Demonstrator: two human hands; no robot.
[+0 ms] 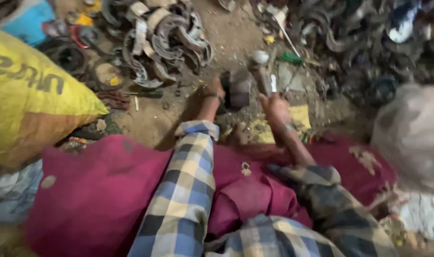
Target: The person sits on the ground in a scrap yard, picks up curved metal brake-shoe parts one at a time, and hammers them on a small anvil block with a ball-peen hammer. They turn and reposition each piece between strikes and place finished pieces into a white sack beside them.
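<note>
A small dark metal block (239, 90) sits on the dirt floor (236, 38) just ahead of the person's knees. The left hand (216, 89) steadies its side; the grip is too blurred to tell. The right hand (275, 107) is closed around a hammer (263, 71), head raised above the block. Curved metal scrap pieces (160, 43) lie piled beyond, so work looks mid-way. A yellow sack (31, 100) lies left.

This looks like a scrap-metal or repair workshop worked at ground level. A heap of curved grey metal brake-shoe-like parts (162, 40) lies on the bare dirt floor (231, 35), and a darker tangle of blurred metal scrap (369, 43), hard to identify, fills the upper right. A bulging yellow woven sack (31, 104) sits at the left.
</note>
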